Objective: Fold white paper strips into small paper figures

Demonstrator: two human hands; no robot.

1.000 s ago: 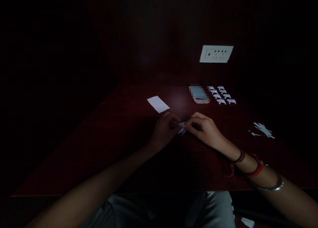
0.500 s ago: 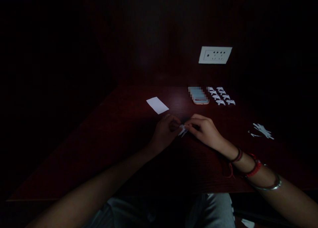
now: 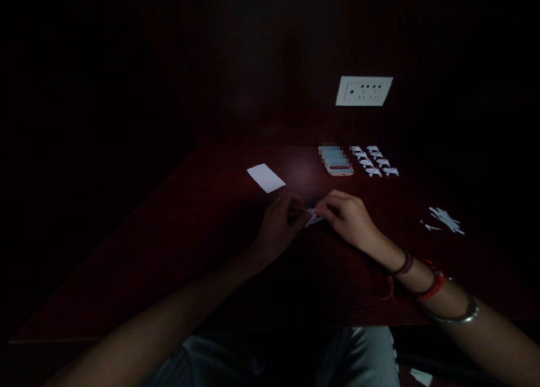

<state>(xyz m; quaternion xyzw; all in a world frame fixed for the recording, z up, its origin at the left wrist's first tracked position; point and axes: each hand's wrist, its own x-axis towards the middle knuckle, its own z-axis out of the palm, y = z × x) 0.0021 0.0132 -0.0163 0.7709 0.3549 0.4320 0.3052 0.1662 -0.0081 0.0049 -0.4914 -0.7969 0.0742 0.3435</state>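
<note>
White folded paper, pinched between your left hand and right hand, could tear if you tug unevenly.

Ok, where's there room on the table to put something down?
There's bare table left of the white sheet and left hand, and another patch between the right hand and paper strips. It's crowded at the back right, where the phone sits beside folded papers.
</note>
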